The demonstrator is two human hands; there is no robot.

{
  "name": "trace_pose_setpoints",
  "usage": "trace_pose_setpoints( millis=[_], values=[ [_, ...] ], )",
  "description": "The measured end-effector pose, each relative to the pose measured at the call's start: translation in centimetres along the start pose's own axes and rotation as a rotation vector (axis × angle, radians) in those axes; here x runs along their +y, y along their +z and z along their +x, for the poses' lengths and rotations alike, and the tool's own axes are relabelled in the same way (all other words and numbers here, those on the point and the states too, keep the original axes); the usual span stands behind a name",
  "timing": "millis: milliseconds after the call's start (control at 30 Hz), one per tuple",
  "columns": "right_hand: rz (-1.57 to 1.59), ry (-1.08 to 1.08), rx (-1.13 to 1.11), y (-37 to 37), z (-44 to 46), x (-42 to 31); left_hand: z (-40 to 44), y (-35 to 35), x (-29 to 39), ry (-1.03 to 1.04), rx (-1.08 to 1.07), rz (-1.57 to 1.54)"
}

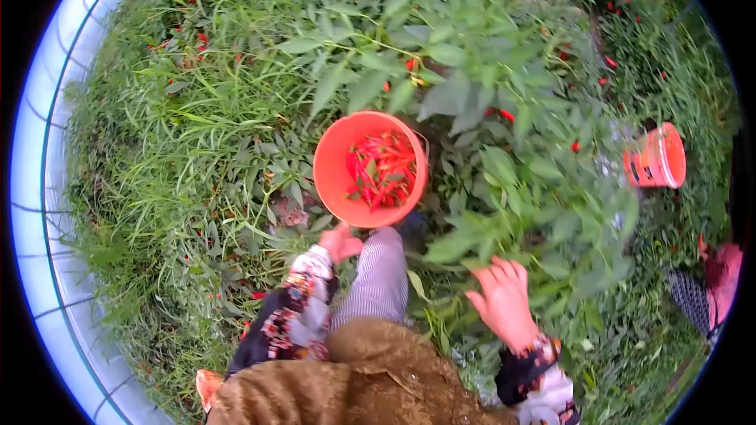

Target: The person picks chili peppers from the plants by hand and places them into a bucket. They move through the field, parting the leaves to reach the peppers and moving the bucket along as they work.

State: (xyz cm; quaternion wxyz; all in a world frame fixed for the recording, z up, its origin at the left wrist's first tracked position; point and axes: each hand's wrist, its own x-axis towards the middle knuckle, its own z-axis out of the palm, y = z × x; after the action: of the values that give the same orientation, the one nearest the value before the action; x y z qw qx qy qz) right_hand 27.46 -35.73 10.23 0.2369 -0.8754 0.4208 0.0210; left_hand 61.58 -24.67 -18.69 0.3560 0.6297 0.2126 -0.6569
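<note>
An orange-red bucket (331, 177) stands among the plants in the middle, partly filled with red chili peppers (384, 169). My left hand (342, 243) is at the bucket's near side, just below its rim; its fingers are partly hidden and blurred, so its grip cannot be made out. On the right, my right hand (502, 299) reaches over green leaves (504, 228) with its fingers spread and nothing in them. More red peppers (504, 115) hang among the leaves beyond the bucket.
A second orange bucket (650, 159) lies tilted at the right. Another person in pink (723, 275) shows at the right edge. Tall grass and weeds (189, 142) fill the left, beside a pale curved plastic wall (47, 173). My leg (378, 275) is just below the bucket.
</note>
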Motion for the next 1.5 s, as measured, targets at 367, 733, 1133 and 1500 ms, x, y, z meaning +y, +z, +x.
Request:
trace_pose_setpoints(
  millis=[367,733,1133,1500],
  values=[
    [0.745,0.613,-0.008,-5.2,-2.3,1.6,11.1,6.8,-7.0,0.308,-0.129,-0.730],
    [0.824,0.785,0.278,-5.8,-10.8,3.0,2.1,2.0,10.9,0.400,0.210,-0.365],
    [0.776,0.794,-0.385,-3.5,-14.9,2.0,-6.5,-3.8,26.5,0.556,0.125,-0.300],
    [0.699,0.760,-0.639,-0.4,-10.4,1.9,9.4,-5.3,31.1,0.546,0.140,-0.345]
  ],
)
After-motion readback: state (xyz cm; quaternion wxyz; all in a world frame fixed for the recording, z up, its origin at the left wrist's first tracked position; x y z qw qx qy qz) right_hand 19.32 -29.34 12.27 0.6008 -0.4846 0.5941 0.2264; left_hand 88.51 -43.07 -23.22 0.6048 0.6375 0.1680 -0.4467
